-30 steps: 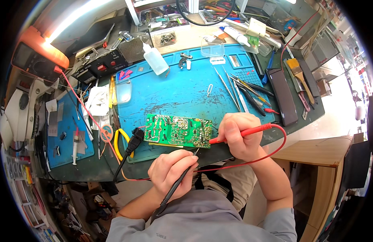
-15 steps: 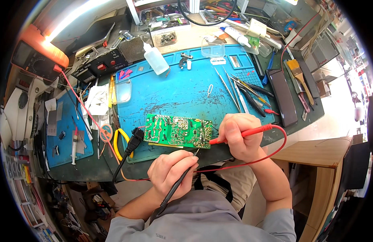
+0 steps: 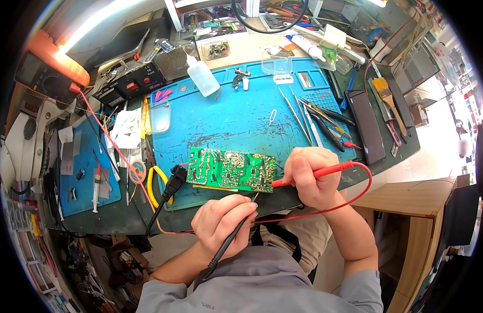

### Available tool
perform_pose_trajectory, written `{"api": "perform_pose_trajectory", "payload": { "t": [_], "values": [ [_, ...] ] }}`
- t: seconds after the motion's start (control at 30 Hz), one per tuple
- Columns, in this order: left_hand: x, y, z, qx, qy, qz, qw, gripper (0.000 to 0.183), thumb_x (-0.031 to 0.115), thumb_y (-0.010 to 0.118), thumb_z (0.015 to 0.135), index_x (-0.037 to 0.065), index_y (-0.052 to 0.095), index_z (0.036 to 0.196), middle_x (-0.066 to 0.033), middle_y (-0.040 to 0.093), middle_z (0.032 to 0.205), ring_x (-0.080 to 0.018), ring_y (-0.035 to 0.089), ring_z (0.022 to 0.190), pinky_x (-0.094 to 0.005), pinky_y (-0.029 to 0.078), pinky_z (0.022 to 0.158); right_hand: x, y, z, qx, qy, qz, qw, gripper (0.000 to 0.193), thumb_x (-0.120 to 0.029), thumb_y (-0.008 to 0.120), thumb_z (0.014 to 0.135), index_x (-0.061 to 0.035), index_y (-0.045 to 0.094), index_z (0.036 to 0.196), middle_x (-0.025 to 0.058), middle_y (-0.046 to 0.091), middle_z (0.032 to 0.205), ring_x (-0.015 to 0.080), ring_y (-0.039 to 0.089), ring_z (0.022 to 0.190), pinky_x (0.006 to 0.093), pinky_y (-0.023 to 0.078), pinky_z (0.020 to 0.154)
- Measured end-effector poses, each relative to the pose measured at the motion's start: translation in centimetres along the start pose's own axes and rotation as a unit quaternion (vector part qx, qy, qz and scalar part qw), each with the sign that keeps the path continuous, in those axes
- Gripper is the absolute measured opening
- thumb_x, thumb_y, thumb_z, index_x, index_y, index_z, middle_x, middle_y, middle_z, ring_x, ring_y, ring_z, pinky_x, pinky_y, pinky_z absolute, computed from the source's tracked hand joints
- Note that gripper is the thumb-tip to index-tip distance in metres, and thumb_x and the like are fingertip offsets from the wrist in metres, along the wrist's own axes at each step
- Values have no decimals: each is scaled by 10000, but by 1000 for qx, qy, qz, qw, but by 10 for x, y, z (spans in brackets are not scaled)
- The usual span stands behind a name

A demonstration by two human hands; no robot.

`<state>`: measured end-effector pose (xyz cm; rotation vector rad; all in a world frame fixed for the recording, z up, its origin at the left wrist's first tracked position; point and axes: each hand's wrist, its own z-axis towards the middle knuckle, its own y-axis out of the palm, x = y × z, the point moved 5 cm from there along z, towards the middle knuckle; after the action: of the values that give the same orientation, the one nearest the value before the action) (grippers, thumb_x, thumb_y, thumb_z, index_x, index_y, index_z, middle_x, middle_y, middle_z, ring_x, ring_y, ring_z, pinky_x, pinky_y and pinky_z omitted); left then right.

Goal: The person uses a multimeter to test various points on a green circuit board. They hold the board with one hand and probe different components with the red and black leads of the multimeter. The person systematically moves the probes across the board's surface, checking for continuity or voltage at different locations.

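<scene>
A green circuit board [image 3: 231, 169] lies at the near edge of the blue work mat [image 3: 226, 125], its soldered side up. My left hand [image 3: 223, 221] is closed round a black multimeter probe [image 3: 228, 242], whose tip reaches the board's lower right edge. My right hand [image 3: 313, 175] pinches a red multimeter probe [image 3: 330, 169], its tip at the board's right end. Whether either tip touches metal is too small to tell. At the board's left end rests a black plug [image 3: 174, 180] with a cord. The red probe's lead loops under my right wrist.
An orange multimeter [image 3: 48, 73] stands at the far left. Yellow-handled pliers [image 3: 157, 182] lie left of the board. A dropper bottle [image 3: 202, 77] sits at the mat's back; tweezers [image 3: 296, 115] and a dark phone [image 3: 365, 128] lie to the right. A wooden cabinet [image 3: 413, 201] stands below right.
</scene>
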<state>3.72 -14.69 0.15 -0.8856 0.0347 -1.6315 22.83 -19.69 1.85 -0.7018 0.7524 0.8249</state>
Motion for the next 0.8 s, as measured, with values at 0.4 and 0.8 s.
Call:
{"api": "perform_pose_trajectory", "payload": {
  "t": [0.4, 0.8],
  "values": [
    [1, 0, 1, -1, 2, 1, 1000, 160, 53, 743, 849, 51, 678, 996, -90, 681, 938, -208, 628, 691, -295, 471, 599, -1, 0, 0, 2, 2, 8, 1000, 305, -46, 543, 928, -13, 520, 625, 71, 530, 552, 187, 490, 442, 328, 372, 433],
    [1, 0, 1, 0, 3, 4, 1000, 187, 44, 755, 822, 54, 686, 996, -83, 683, 937, -210, 630, 695, -294, 471, 585, 1, 0, -1, -2, 6, 1, 1000, 312, -46, 548, 926, -11, 503, 619, 69, 516, 549, 189, 484, 440, 328, 370, 434]
  ]
}}
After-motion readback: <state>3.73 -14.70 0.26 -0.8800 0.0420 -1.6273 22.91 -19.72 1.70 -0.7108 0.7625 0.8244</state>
